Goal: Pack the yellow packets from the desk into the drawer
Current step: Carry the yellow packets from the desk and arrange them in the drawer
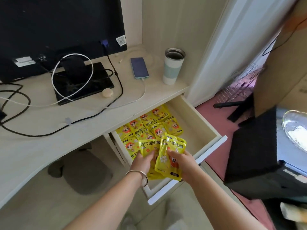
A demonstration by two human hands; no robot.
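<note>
Left hand (143, 162) grips one packet (147, 146); right hand (183, 161) pinches a second packet (166, 165). Both are held over the open drawer (199, 120). More packets (149, 125) lie just beyond the fingers. Desk (49, 150) sits up-left.

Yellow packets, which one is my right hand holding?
The creased packet gripped by the right hand, overlapping the one the left hand holds; the rest lie flat in the drawer.

drawer (197, 130): open | yellow packets (150, 124): layered flat inside, two held above front
</note>
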